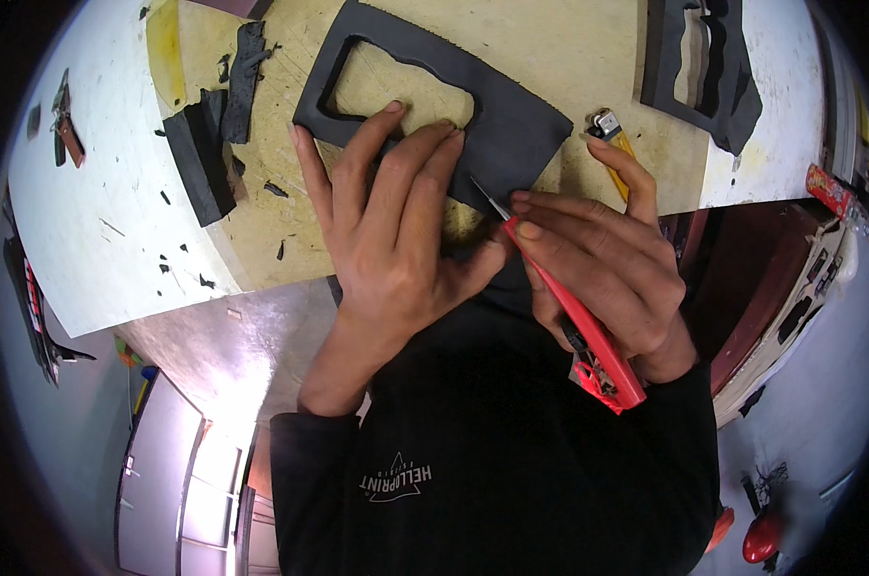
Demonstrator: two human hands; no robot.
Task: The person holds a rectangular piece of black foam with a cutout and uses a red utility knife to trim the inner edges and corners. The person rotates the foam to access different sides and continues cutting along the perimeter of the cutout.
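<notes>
A thick black foam sheet with an irregular cut-out lies at the table's far middle. My left hand rests on its near edge, fingers spread; some fingertips reach into the cut-out. My right hand is closed around a red utility knife. The thin blade slants up and left, its tip over the foam's near part beside my left fingers. One right finger stretches away from the knife, beside a yellow lighter with a metal top, partly covered by that hand. Whether the blade is into the foam, I cannot tell.
Black foam offcuts and small scraps lie to the left on the worn table. A second cut foam piece lies at the far right. Pliers-like tool sits far left. The table's near edge curves just in front of my body.
</notes>
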